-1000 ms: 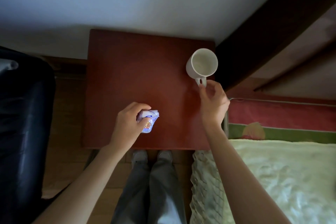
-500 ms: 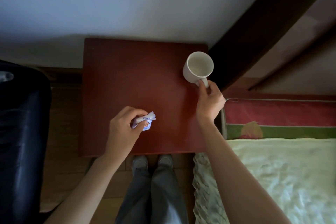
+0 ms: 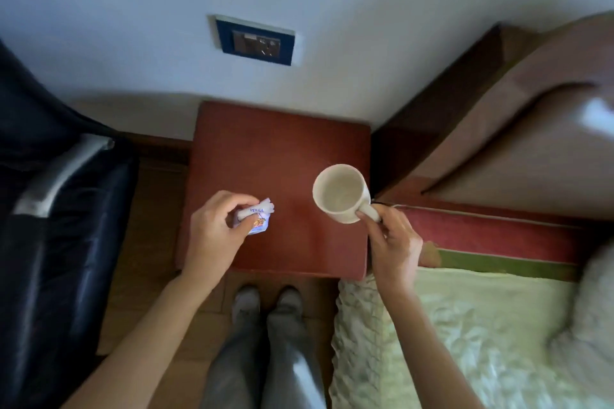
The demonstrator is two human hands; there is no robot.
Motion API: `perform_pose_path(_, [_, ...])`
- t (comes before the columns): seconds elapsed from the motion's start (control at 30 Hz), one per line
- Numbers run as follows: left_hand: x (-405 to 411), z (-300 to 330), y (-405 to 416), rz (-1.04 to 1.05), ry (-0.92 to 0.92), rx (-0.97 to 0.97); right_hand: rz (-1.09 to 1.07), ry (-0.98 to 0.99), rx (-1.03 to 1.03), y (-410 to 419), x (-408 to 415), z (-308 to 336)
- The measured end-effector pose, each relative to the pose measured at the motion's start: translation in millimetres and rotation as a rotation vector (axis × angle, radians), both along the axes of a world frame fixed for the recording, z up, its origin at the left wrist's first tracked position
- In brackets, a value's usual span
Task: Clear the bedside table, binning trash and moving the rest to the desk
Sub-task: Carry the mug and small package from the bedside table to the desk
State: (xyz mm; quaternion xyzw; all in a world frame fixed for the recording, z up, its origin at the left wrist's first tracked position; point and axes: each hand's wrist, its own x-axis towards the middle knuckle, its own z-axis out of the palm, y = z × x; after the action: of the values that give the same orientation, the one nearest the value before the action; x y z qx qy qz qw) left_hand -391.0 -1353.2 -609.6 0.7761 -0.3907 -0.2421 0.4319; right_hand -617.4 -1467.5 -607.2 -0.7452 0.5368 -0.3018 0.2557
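A red-brown bedside table [image 3: 272, 149] stands against the white wall. My left hand [image 3: 216, 232] pinches a crumpled white and blue tissue packet [image 3: 255, 216] above the table's front left part. My right hand [image 3: 393, 246] grips the handle of an empty cream mug [image 3: 339, 191], which is lifted and tilted over the table's right side. The rest of the table top shows nothing else on it.
A black chair [image 3: 59, 209] with a silver armrest stands close on the left. A bed with a pale quilt [image 3: 465, 335] and a dark wooden headboard [image 3: 442, 109] lies on the right. A wall socket [image 3: 255, 41] sits above the table. My legs and shoes stand before the table.
My right hand has closed on the mug's handle and lifted the mug toward me. My left hand still holds the tissue packet. The view has pulled back from the table.
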Motion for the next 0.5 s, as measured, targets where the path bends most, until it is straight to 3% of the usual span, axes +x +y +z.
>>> perform_pose_path(0.27, [20.7,129.3,54.0,0.121,-0.041,-0.094,0.04,-0.183,0.167,48.7,26.2,134.3])
perform_pose_path(0.5, [9.0,209.7,118.3,0.306,-0.018,-0.11,0.18,-0.223,0.158,74.0,43.9,201.9])
